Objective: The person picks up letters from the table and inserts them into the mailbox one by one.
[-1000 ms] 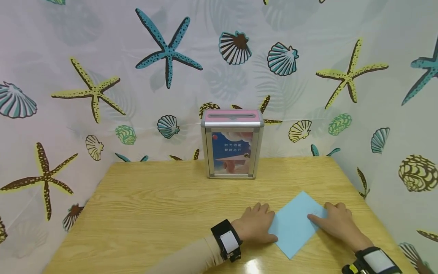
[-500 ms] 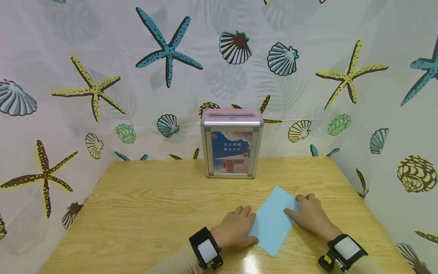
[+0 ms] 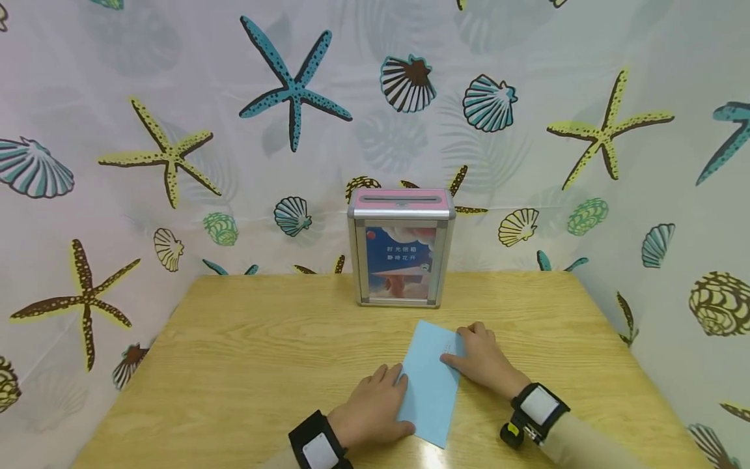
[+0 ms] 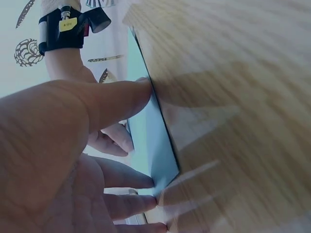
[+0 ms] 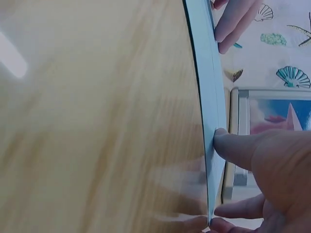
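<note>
A light blue envelope [image 3: 430,391] lies on the wooden table at the front, slightly right of centre, with small printed marks near its upper right corner. Along its left long edge rests my left hand [image 3: 372,404]; the fingers are extended and the thumb [image 4: 138,92] touches the edge in the left wrist view. My right hand [image 3: 483,358] holds the upper right corner. In the right wrist view its thumb [image 5: 233,145] is on the envelope's face and the fingers are at the edge, partly hidden. Each wrist wears a black camera strap.
A silver-framed letter box [image 3: 401,251] with a pink slotted top stands at the back of the table [image 3: 263,352], behind the envelope. A cloth [image 3: 234,169] printed with starfish and shells hangs behind and at both sides.
Both hands have slid the envelope to the left across the table. It has also turned, from a diamond-like slant to nearly upright in the head view.
</note>
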The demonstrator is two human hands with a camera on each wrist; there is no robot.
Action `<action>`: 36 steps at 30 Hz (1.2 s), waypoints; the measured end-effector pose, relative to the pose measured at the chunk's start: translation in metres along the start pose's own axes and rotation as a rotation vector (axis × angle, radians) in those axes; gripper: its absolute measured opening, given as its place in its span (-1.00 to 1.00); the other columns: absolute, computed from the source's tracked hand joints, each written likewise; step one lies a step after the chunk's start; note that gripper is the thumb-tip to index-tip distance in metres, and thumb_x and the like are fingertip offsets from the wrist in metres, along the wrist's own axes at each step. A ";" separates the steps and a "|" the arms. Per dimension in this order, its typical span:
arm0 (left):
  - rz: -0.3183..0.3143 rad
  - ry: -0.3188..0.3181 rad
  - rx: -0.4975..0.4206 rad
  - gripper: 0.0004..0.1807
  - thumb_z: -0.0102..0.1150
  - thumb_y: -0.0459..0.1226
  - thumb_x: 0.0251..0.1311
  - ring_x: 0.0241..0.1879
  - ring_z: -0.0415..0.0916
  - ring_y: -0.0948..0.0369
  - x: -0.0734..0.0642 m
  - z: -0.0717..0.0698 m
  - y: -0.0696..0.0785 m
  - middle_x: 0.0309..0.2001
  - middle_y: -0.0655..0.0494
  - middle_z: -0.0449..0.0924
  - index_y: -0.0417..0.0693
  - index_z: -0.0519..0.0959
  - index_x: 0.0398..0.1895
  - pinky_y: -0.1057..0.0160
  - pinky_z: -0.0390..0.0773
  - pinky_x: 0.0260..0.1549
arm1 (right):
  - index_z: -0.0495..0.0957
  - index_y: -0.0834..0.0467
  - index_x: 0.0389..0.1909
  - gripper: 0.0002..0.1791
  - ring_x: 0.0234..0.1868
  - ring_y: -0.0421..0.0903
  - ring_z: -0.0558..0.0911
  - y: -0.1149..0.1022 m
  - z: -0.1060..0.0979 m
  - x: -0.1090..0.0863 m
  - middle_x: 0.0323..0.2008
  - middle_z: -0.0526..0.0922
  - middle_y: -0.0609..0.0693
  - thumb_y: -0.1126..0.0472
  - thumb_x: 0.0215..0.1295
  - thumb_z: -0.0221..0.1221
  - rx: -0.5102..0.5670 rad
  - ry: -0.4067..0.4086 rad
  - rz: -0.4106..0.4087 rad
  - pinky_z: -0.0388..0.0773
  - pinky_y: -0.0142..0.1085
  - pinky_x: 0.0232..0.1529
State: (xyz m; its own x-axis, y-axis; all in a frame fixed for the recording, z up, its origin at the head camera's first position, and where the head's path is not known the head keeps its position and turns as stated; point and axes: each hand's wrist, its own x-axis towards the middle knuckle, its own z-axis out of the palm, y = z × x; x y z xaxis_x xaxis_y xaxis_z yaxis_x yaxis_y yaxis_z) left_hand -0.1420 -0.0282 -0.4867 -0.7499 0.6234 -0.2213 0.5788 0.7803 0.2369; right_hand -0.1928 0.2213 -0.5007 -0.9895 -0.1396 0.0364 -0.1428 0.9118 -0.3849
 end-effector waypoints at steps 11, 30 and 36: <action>-0.033 0.032 0.022 -0.06 0.22 0.28 0.09 0.34 0.20 -0.14 -0.022 -0.001 -0.007 0.41 -0.17 0.20 -0.23 0.35 0.33 -0.18 0.48 0.08 | 0.49 0.51 -0.01 -0.20 -0.06 0.28 0.42 -0.031 0.015 0.016 -0.01 0.40 0.40 -0.17 0.11 0.36 -0.031 0.016 0.038 0.56 0.09 -0.11; -0.030 0.071 0.068 -0.06 0.21 0.33 0.06 0.29 0.27 -0.10 -0.026 0.002 -0.014 0.39 -0.14 0.26 -0.18 0.41 0.30 -0.16 0.52 0.01 | 0.37 0.51 0.14 -0.33 -0.05 0.16 0.53 -0.035 0.011 0.032 -0.04 0.51 0.43 0.04 0.26 0.27 0.063 -0.126 0.059 0.56 0.08 -0.03; -0.042 0.067 0.073 -0.06 0.17 0.35 0.05 0.30 0.26 -0.08 -0.027 0.001 -0.015 0.40 -0.10 0.26 -0.14 0.40 0.31 -0.16 0.51 0.02 | 0.45 0.34 -0.19 -0.67 -0.51 -0.06 0.44 -0.029 0.010 0.035 -0.51 0.48 0.10 0.14 0.28 0.24 0.244 -0.083 0.073 0.41 -0.23 -0.48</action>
State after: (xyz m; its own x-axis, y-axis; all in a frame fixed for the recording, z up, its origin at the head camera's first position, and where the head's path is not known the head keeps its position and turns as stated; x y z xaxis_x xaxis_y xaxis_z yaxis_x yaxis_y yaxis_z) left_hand -0.1300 -0.0564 -0.4848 -0.7927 0.5869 -0.1650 0.5660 0.8090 0.1585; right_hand -0.2230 0.1863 -0.4976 -0.9905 -0.1177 -0.0714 -0.0524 0.8021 -0.5949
